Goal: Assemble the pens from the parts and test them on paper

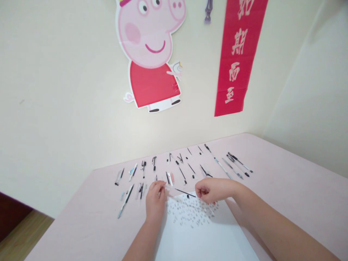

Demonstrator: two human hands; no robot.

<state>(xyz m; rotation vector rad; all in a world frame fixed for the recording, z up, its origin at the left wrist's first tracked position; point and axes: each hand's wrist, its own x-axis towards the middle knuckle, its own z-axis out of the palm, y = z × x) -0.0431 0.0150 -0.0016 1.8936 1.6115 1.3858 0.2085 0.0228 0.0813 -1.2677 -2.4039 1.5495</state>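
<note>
Rod, thin and black (185, 193), lies in the gap between the two hands, over the far edge of a white sheet (201, 243). Long axis: runs crosswise, sloping from an upper end on the left hand's side to a lower end on the right hand's side. Key relation: the lower end comes just beside the curled fingers of the right hand (214, 190), so that hand is nearer; whether skin and rod touch cannot be told. The upper end is apart from the left hand (156, 197), with a pale, see-through shape in the space between, too faint to identify.

Grip, right: fingers bent inward, tips turned away from view; cannot tell if anything is pinched. Grip, left: fingers bent, thumb side toward the rod; contents hidden, likewise cannot tell.

Small black cap (187, 196) sits just below the rod, on the near side, close to its lower half. Nearer still, many dark specks (192, 227) are scattered on the sheet; loose or printed, unresolved.

Surroundings: pink table (89, 217), pens and pen parts spread in rough rows beyond the hands, a black-and-pale pen (125, 201) left of the left hand, red banner (236, 54) on the wall behind
</note>
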